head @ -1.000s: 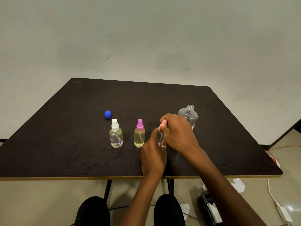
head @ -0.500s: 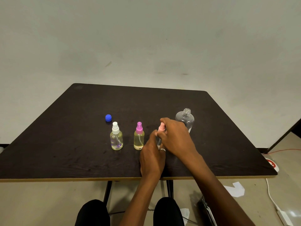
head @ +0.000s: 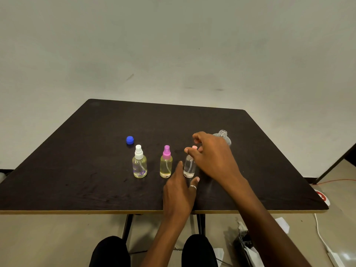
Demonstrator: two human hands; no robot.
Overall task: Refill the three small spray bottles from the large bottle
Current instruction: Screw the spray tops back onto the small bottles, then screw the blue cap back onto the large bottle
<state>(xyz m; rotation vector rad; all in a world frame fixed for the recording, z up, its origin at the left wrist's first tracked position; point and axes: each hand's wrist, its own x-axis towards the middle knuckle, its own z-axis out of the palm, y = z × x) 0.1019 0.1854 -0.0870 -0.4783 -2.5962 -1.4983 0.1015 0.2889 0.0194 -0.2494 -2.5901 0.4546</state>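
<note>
The right hand [head: 213,158] hovers with its fingers loosely spread and holds nothing. Its thumb lies just beside the top of the pink-capped spray bottle [head: 189,167], which stands upright on the bench [head: 77,180] below that hand. The left hand [head: 179,191] is also slack, fingers straight, flanking the bottle's base; whether it touches is unclear. Left of it stand the purple-capped spray bottle [head: 166,166] and the white-capped spray bottle [head: 139,166], with a blue cap [head: 129,140] beyond. The uncapped large bottle [head: 224,134] shows behind the right hand.
</note>
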